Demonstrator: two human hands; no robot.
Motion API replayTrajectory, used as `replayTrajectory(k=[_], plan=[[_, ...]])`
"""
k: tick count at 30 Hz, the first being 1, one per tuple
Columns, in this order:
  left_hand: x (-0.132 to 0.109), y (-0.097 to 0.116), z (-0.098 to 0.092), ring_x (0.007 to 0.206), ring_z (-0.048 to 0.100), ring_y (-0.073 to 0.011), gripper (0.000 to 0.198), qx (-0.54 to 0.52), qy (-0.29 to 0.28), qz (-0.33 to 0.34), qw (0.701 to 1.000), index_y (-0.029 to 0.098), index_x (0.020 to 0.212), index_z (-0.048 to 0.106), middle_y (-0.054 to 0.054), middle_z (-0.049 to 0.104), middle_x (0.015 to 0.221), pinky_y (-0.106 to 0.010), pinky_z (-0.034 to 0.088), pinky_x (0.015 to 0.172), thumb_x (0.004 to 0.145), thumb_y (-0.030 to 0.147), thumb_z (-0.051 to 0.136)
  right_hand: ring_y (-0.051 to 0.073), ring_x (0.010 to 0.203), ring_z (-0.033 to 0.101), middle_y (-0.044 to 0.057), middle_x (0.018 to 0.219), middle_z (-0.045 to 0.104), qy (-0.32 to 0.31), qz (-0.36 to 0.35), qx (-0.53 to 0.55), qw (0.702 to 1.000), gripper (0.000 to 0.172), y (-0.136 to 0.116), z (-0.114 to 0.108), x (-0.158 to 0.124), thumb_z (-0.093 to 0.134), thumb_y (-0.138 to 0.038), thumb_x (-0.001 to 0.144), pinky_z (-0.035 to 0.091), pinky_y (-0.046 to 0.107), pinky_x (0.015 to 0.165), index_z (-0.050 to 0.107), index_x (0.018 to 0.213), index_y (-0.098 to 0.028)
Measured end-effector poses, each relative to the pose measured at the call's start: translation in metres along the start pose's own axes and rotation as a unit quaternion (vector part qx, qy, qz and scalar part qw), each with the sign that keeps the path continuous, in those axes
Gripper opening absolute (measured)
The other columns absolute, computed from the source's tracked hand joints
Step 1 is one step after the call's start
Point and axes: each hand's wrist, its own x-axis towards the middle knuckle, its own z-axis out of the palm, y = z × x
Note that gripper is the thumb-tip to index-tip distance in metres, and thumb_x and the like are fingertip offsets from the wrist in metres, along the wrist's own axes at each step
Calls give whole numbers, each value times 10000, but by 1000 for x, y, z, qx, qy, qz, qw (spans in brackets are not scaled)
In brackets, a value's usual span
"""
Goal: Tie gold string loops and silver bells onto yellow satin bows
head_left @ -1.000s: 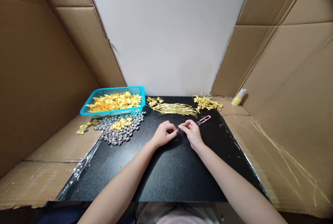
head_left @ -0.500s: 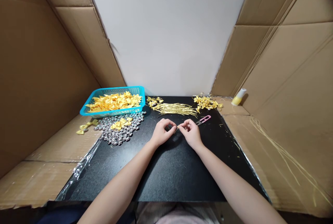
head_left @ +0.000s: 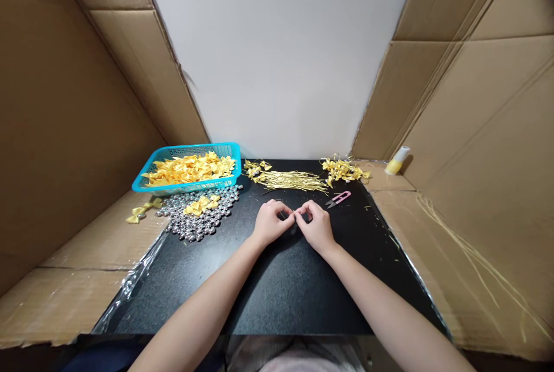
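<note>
Over the middle of the black tabletop, my left hand (head_left: 272,221) and my right hand (head_left: 316,225) meet at the fingertips. Both pinch thumb against forefinger on a short, thin cord, mostly hidden by the fingers. Just beyond them lies a pile of gold cords (head_left: 296,180). Pink thread snips (head_left: 340,199) rest to the right of my right hand, apart from it. Left of my left hand spreads a layer of shiny silver beads (head_left: 197,230), with several yellow ribbon bows (head_left: 201,205) on top.
A blue basket (head_left: 137,183) heaped with yellow bows stands at the back left. Corded bows (head_left: 344,170) pile up at the back right, near a white and yellow spool (head_left: 397,161). Cardboard walls (head_left: 485,130) flank the table (head_left: 277,297). Loose strands (head_left: 476,256) hang at right.
My right hand has shifted slightly left, and its fingertips now touch those of my left hand. The snips' blades show more fully. The cord between the fingers is less visible.
</note>
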Motion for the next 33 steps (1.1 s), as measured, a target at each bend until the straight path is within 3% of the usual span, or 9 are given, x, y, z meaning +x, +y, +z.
replayTrajectory(k=[8,17,25,33], plan=[[-2,2,4,675,592,-170,113,12,3,-26,1000,185,600,646,-17,708,660,-281,436,687,710,161,629,169,623,520,-3,654,566,-4,-17,-37,999,135,1,1,-1,549,-159,749,391,276,610,471,663,-228],[-1,2,1,721,568,-179,101,-2,-5,-26,1000,180,659,642,-28,697,717,-292,432,717,723,143,573,148,569,514,-5,655,610,4,2,-9,1000,108,4,3,1,543,-186,737,390,254,554,459,688,-233],[1,-2,-2,723,572,-174,144,-39,-69,-11,997,183,656,665,-22,707,702,-287,438,721,769,230,589,111,467,441,-12,617,613,29,35,29,999,138,3,1,4,556,-230,724,342,231,465,426,679,-230],[1,-4,0,717,567,-170,231,-53,-75,-17,996,189,657,686,-17,714,680,-278,431,705,817,230,525,114,481,425,-7,622,620,34,44,35,998,139,5,2,4,565,-234,716,348,236,488,430,681,-230]])
